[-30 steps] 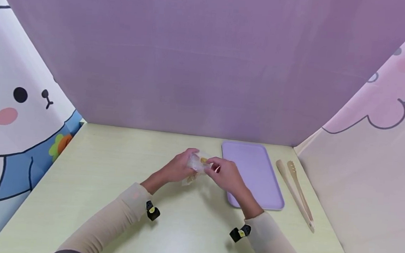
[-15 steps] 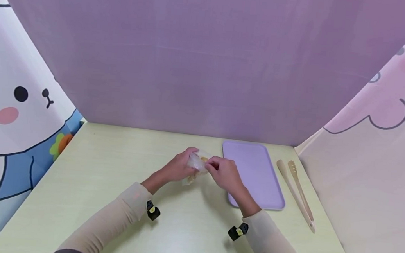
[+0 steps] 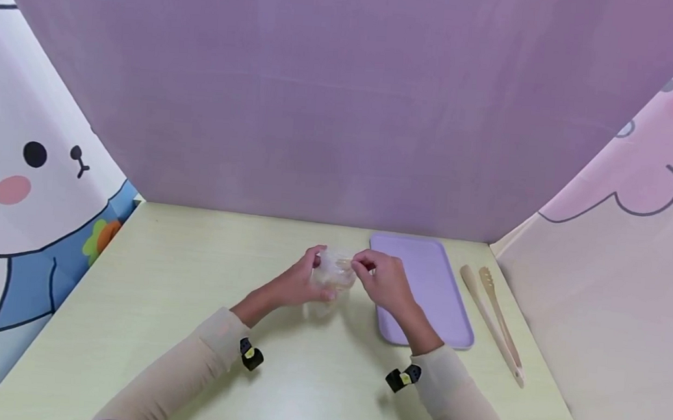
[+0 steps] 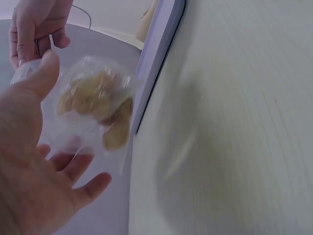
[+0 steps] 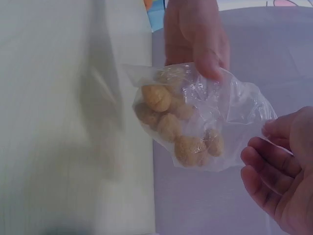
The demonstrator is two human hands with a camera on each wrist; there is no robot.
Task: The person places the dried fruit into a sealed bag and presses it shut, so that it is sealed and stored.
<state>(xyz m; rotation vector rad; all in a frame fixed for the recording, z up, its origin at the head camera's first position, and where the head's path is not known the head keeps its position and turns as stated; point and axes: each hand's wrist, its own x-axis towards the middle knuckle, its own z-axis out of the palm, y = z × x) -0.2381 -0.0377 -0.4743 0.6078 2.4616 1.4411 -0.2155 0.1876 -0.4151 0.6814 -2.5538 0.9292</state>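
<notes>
A clear plastic bag (image 5: pixel 234 100) of golden-brown rounded lumps (image 5: pixel 187 148) hangs above the table between both hands. Its contents resemble walnuts or fried puffs; I cannot tell which. My left hand (image 3: pixel 297 284) holds the bag's side, its thumb in front and its fingers behind the plastic in the left wrist view. Thumb and fingertips of my right hand (image 3: pixel 387 282) pinch the bag's edge in the head view. In the right wrist view, the right hand's other fingers (image 5: pixel 266 169) curl loosely beside the bag.
A lilac tray (image 3: pixel 425 288) lies right of centre, partly behind my right hand. Farther right, a wooden spoon-like utensil (image 3: pixel 487 315) and a slotted wooden utensil (image 3: pixel 499 312) lie side by side on the pale table (image 3: pixel 193 252). A purple cloth (image 3: pixel 344 106) rises at the back.
My right hand has shifted slightly right and up with the bag's edge. The left hand's thumb and fingers have spread wider, and the bag appears more stretched out between the hands.
</notes>
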